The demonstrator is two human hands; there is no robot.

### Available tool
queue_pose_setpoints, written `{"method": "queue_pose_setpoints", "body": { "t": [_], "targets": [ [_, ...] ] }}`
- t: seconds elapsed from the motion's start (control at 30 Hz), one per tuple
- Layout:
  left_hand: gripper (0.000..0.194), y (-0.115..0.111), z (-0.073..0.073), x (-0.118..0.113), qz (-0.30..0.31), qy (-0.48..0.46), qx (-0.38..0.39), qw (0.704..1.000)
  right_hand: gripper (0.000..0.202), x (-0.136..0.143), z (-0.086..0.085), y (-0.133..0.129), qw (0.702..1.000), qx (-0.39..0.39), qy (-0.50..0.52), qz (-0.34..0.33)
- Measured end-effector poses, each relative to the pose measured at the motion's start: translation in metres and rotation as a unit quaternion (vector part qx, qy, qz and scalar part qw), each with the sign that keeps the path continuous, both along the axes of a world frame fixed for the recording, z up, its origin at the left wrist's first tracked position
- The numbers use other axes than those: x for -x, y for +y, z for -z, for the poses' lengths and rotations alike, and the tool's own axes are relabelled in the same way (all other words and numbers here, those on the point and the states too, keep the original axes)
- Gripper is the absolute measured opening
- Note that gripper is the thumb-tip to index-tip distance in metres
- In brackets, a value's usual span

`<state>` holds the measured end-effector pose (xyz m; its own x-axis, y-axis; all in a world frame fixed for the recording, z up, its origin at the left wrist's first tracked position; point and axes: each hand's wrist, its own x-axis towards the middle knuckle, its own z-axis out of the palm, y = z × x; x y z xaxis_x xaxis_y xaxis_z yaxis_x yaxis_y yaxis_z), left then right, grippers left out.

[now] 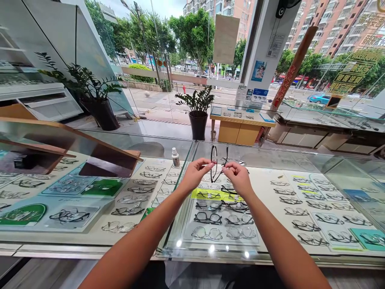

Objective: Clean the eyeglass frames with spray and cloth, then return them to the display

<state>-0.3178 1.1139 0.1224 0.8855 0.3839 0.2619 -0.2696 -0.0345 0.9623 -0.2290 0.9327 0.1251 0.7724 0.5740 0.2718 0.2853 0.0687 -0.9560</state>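
Both my hands hold one pair of dark-framed eyeglasses [216, 174] up above the glass display counter [180, 188]. My left hand [197, 171] pinches the frame at its left side, fingertips on the rim. On the other side, my right hand [239, 176] has its fingers closed on the same glasses, near a temple arm. The glasses are turned nearly edge-on, with one arm pointing up. Under the glass below my hands lie rows of eyeglasses [208, 218], some on a yellow-green strip [198, 193].
A small white bottle [175, 157] stands on the counter left of my hands. A tilted wooden-edged stand [111, 156] occupies the left. More eyeglasses [306, 225] lie under glass at right. Beyond are a potted plant [198, 124], a small display table [237, 132] and the window.
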Motion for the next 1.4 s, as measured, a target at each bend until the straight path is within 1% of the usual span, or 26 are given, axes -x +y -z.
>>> {"method": "queue_pose_setpoints", "body": {
  "t": [0.07, 0.13, 0.27, 0.37, 0.47, 0.5, 0.57, 0.6, 0.63, 0.7, 0.77, 0.83, 0.9, 1.0, 1.1, 1.4],
  "targets": [
    [0.039, 0.003, -0.004, 0.001, -0.015, 0.000, 0.011, 1.000, 0.026, -0.004, -0.001, -0.002, 1.000, 0.005, -0.008, 0.020],
    [0.040, 0.007, -0.007, 0.001, -0.045, -0.005, 0.024, 0.999, 0.023, -0.008, -0.001, -0.003, 0.999, 0.008, -0.003, 0.045],
    [0.040, 0.012, -0.010, 0.001, -0.093, -0.034, 0.043, 0.994, 0.024, -0.016, -0.001, -0.004, 0.995, 0.009, 0.048, 0.084],
    [0.039, 0.014, -0.009, 0.001, -0.109, -0.047, 0.045, 0.992, 0.030, -0.018, 0.001, -0.004, 0.995, 0.035, 0.057, 0.079],
    [0.037, 0.016, -0.007, 0.000, -0.119, -0.060, 0.034, 0.990, 0.044, -0.013, -0.001, -0.005, 0.993, 0.086, 0.019, 0.076],
    [0.036, 0.017, -0.007, 0.000, -0.123, -0.066, 0.027, 0.990, 0.044, -0.010, -0.003, -0.006, 0.993, 0.090, 0.000, 0.076],
    [0.032, 0.018, -0.006, 0.000, -0.130, -0.079, 0.001, 0.988, 0.034, -0.001, -0.006, -0.008, 0.995, 0.071, -0.040, 0.062],
    [0.030, 0.018, -0.006, 0.001, -0.133, -0.086, -0.017, 0.987, 0.029, 0.004, -0.008, -0.008, 0.996, 0.058, -0.060, 0.043],
    [0.027, 0.017, -0.006, 0.001, -0.135, -0.094, -0.035, 0.986, 0.029, 0.009, -0.009, -0.009, 0.996, 0.047, -0.079, 0.017],
    [0.024, 0.013, -0.006, 0.002, -0.133, -0.105, -0.067, 0.983, 0.041, 0.019, -0.010, -0.008, 0.992, 0.040, -0.111, -0.032],
    [0.022, 0.008, -0.006, 0.004, -0.129, -0.109, -0.093, 0.981, 0.052, 0.026, -0.009, -0.007, 0.987, 0.048, -0.135, -0.070],
    [0.021, 0.002, -0.005, 0.006, -0.127, -0.105, -0.119, 0.979, 0.059, 0.031, -0.007, -0.005, 0.982, 0.065, -0.151, -0.092],
    [0.021, -0.002, -0.005, 0.007, -0.129, -0.103, -0.143, 0.976, 0.063, 0.033, -0.006, -0.003, 0.978, 0.084, -0.165, -0.098],
    [0.020, -0.005, -0.005, 0.008, -0.133, -0.105, -0.169, 0.971, 0.067, 0.034, -0.005, -0.002, 0.974, 0.104, -0.177, -0.094],
    [0.020, -0.006, -0.006, 0.009, -0.134, -0.104, -0.176, 0.970, 0.068, 0.034, -0.005, -0.001, 0.974, 0.109, -0.182, -0.083],
    [0.019, -0.008, -0.010, 0.012, -0.130, -0.094, -0.199, 0.967, 0.070, 0.030, -0.005, -0.002, 0.977, 0.120, -0.178, -0.009]
  ]
}}
